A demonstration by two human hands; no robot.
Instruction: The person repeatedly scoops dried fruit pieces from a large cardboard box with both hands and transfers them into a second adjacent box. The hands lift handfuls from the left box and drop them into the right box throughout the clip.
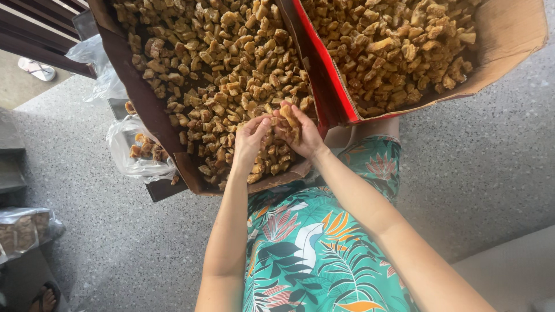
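Observation:
Two large cardboard boxes hold heaps of golden-brown fried snack pieces. The left box [151, 110] has dark brown walls; the right box [509, 40] has a red inner edge. Both my hands are over the near corner of the left box. My left hand [250, 140] has its fingers curled down among the snack pieces [219, 69]. My right hand [300, 130] is closed on several pieces, with one long piece sticking up between thumb and fingers. The two hands nearly touch.
A clear plastic bag [136, 151] partly filled with snack pieces lies left of the brown box on a small tray. Sealed snack packets [23, 228] sit at the far left. My lap in a green leaf-print garment [306, 242] is below. Speckled grey floor surrounds everything.

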